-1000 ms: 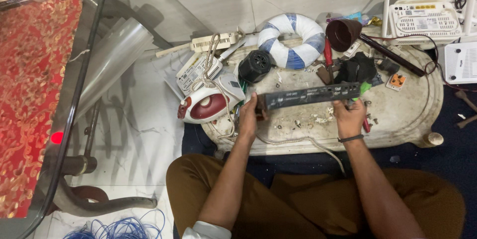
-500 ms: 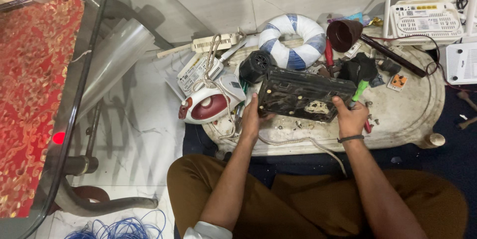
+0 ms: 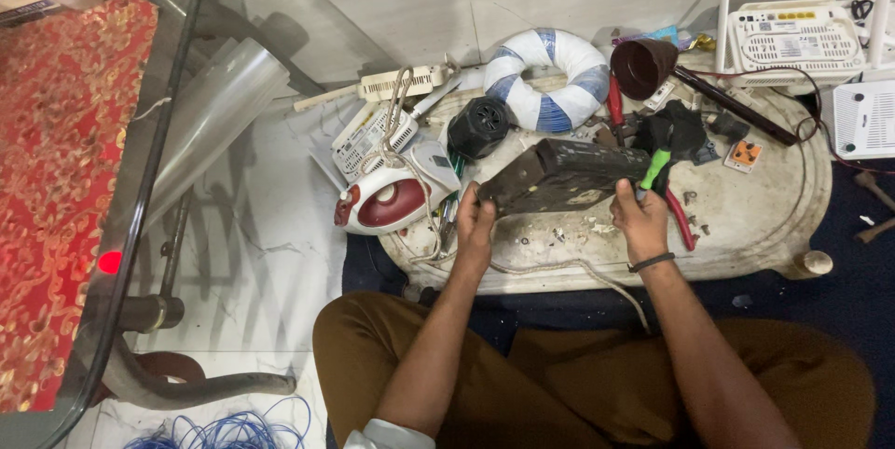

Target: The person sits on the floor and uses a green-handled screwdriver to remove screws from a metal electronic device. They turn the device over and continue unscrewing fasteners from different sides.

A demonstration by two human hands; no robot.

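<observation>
Left hand [image 3: 475, 221] and right hand [image 3: 640, 222] grip opposite ends of a flat black device [image 3: 562, 176], tilted above a cluttered oval white tray [image 3: 764, 216]

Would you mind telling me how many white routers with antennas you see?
1 for certain: the router at top right. A white box below it is cut off; others may hide in the clutter.

A red and white clothes iron [image 3: 387, 199] lies at the left end of the oval marble table [image 3: 774, 216], near a blue-and-white striped ring [image 3: 546, 76]. White routers [image 3: 797, 37] sit at the far right, and blue wire [image 3: 224, 430] coils on the floor.
</observation>
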